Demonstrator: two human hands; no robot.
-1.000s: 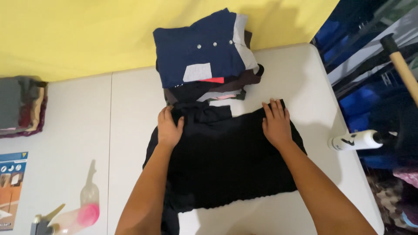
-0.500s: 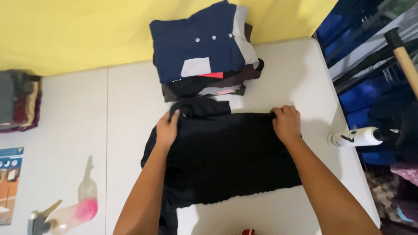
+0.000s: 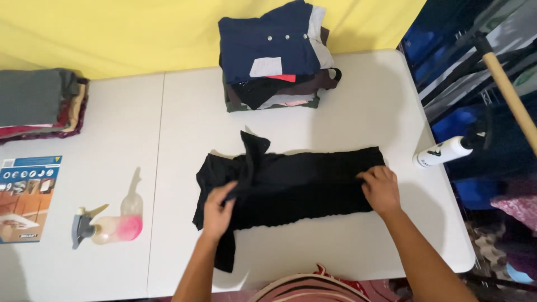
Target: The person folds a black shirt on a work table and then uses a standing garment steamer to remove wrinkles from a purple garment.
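Observation:
A black garment (image 3: 302,182) lies folded into a wide band across the middle of the white table (image 3: 363,112). My left hand (image 3: 219,208) pinches a loose strap or sleeve of the garment at its left end, lifting that part slightly. My right hand (image 3: 381,189) presses flat on the garment's right end, near its edge. A narrow strip of the black cloth hangs down toward the table's near edge below my left hand.
A stack of folded clothes (image 3: 274,56) topped by a navy piece sits at the back. Another folded pile (image 3: 39,103) lies far left. A spray bottle (image 3: 109,226) with pink liquid and a printed leaflet (image 3: 25,198) lie left. A white bottle (image 3: 444,152) rests at the right edge.
The garment's far half has been folded toward me into a narrower band. Both hands moved nearer to me; my left hand now grips the loose left part.

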